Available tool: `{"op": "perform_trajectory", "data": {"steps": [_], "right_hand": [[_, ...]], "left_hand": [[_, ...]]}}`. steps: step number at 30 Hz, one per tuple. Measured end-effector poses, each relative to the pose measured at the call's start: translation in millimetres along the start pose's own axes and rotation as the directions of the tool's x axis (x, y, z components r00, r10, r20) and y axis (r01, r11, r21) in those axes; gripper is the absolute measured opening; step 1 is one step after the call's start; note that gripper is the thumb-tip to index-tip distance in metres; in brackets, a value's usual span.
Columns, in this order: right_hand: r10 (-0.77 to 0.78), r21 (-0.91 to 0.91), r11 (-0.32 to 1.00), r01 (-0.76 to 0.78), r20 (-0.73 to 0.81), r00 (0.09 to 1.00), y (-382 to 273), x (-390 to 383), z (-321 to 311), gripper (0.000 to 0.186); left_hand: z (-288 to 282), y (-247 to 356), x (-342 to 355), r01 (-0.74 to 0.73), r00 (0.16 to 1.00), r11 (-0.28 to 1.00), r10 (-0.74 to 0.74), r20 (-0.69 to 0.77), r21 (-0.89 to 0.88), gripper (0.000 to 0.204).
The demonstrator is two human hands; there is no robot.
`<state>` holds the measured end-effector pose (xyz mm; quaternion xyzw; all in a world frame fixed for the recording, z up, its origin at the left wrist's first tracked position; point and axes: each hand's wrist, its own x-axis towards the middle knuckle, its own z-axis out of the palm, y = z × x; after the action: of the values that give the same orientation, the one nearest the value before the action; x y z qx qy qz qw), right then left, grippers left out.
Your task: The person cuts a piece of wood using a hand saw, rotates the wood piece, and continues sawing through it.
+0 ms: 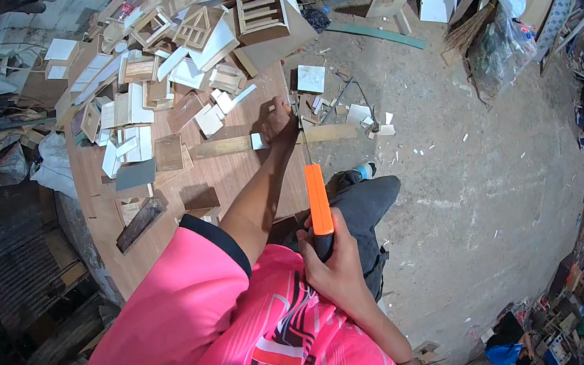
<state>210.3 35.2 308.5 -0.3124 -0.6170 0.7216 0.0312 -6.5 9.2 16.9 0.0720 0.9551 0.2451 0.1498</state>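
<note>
Workshop scene on a rough concrete floor (469,168), seen from above, with one round wooden worktop (234,175) at the person's left. One long wooden strip (275,140) lies across the worktop's right edge, its far end overhanging the floor. Left hand (276,118) presses down on the strip near that edge, fingers curled over it; a small white offcut (258,141) lies just beside the hand. Right hand (333,260) is closed around the dark grip of one hand saw with an orange handle (319,200), held off the worktop above the person's dark trouser leg (362,206); the blade is too thin to make out clearly. Heaped toward the worktop's far edge are many pale wooden panels and at least two small slatted box frames (259,7). One straw broom (467,32) leans in the background.
</note>
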Motion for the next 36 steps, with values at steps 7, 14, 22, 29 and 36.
{"op": "perform_trajectory", "data": {"steps": [7,14,22,29,36], "right_hand": [[-0.018,-0.062,0.998,0.021,0.049,0.999,5.9,-5.9,-2.4,0.023],[-0.034,-0.107,0.993,0.040,0.062,0.998,10.1,-4.3,-0.2,0.023],[-0.005,-0.113,0.994,0.008,0.026,1.000,0.1,-0.1,4.8,0.024],[0.077,-0.186,0.981,-0.060,0.085,0.993,-14.2,6.9,3.0,0.026],[0.017,-0.215,0.977,0.005,0.099,0.995,-16.3,19.1,2.7,0.040]], "left_hand": [[-3.1,-15.9,8.5,-0.162,0.975,0.914,0.091,-0.201,-0.372,0.019],[-13.4,-50.1,15.0,-0.438,0.890,0.896,0.422,-0.172,-0.070,0.024],[-32.4,-24.0,0.9,-0.213,0.976,0.976,0.214,-0.025,0.035,0.042],[-35.6,-23.5,4.0,-0.339,0.940,0.939,0.335,0.070,0.055,0.049],[-31.6,-19.3,1.1,-0.291,0.956,0.952,0.286,0.069,0.095,0.049]]}}
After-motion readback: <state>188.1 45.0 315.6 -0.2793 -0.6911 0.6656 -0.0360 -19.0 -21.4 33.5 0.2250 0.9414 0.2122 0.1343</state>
